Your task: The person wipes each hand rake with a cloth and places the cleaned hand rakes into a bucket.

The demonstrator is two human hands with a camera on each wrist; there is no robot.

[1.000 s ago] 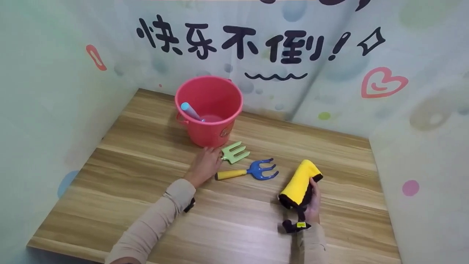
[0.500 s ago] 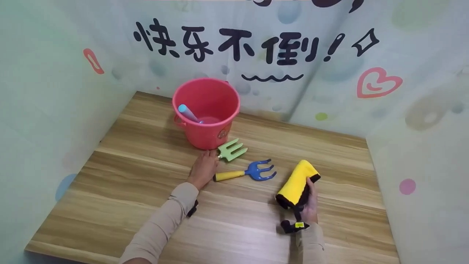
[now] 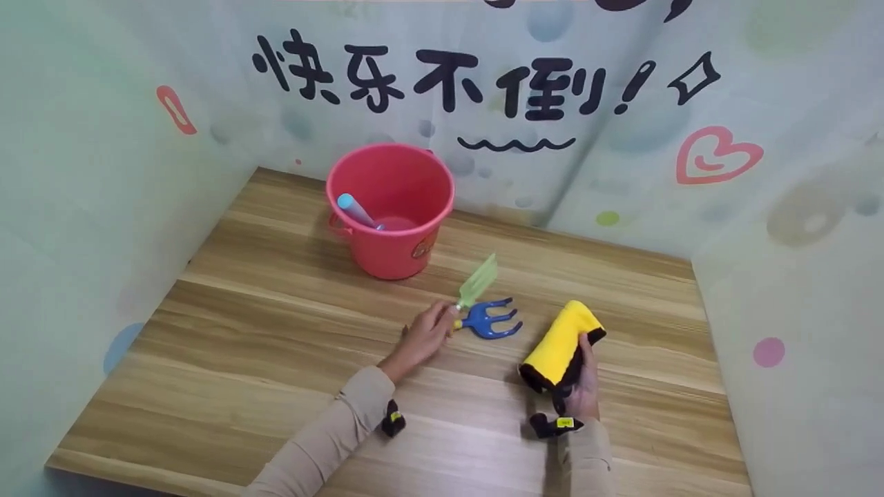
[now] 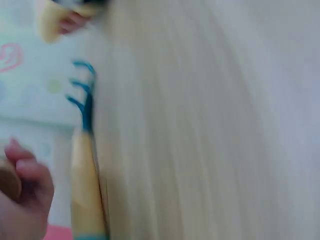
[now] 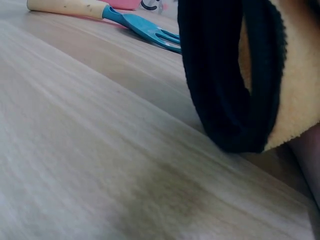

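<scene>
My left hand (image 3: 425, 334) grips the handle of a small green garden fork (image 3: 478, 281); most of the handle is hidden in the fingers. The green tines point up and away. Beneath and beside that hand lies a blue hand rake (image 3: 489, 322) with a yellow handle (image 4: 86, 185), its curved tines towards the right. My right hand (image 3: 587, 386) holds a folded yellow cloth (image 3: 563, 345) with black edging, its fingers along the right side. Up close in the right wrist view, the cloth's black edge (image 5: 207, 100) forms an open loop just over the table.
A pink bucket (image 3: 390, 255) stands at the back left of the wooden table (image 3: 228, 345). Inside it leans a tool with a light blue handle end (image 3: 356, 209). Printed walls (image 3: 794, 290) enclose the back and both sides.
The left hand has moved right from beside the bucket, lifting the green fork and turning its tines upward. The right hand and the yellow cloth stay nearly where they were.
</scene>
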